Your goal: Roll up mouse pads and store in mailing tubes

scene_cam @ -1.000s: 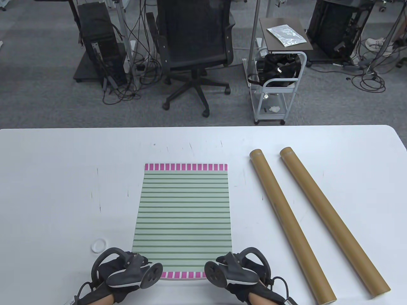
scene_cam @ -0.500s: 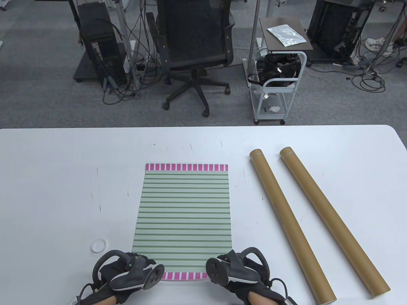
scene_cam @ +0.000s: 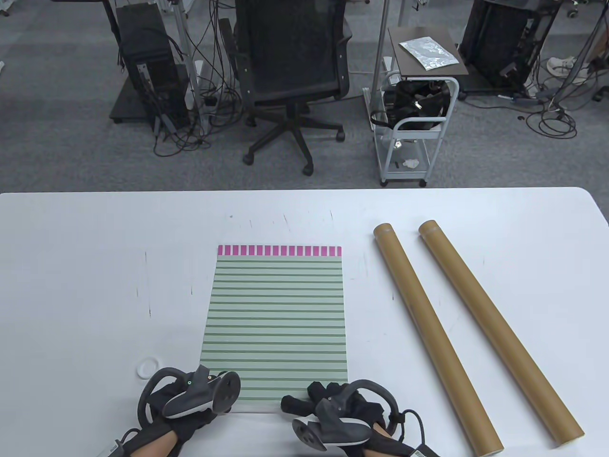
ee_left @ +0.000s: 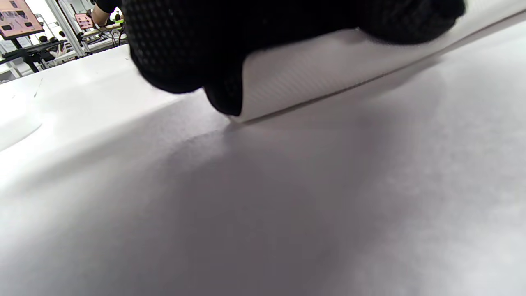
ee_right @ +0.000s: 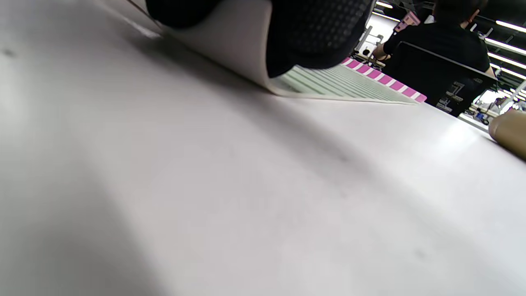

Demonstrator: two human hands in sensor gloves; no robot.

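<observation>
A green-striped mouse pad with a pink band at its far end lies in the middle of the white table. My left hand grips its near left corner and my right hand grips its near right corner. The near edge is lifted and curled over, so the near pink band is hidden. The left wrist view shows the pad's white underside raised off the table under my fingers. The right wrist view shows the curled edge under my fingers. Two brown mailing tubes lie to the right.
A small white ring-shaped cap lies on the table just left of my left hand. The end of one tube shows at the right wrist view's right edge. An office chair and a cart stand beyond the table's far edge.
The near pink band of the pad has gone from sight as its near edge was lifted and curled over. My right hand has shifted left and turned; my left hand has tilted inward.
</observation>
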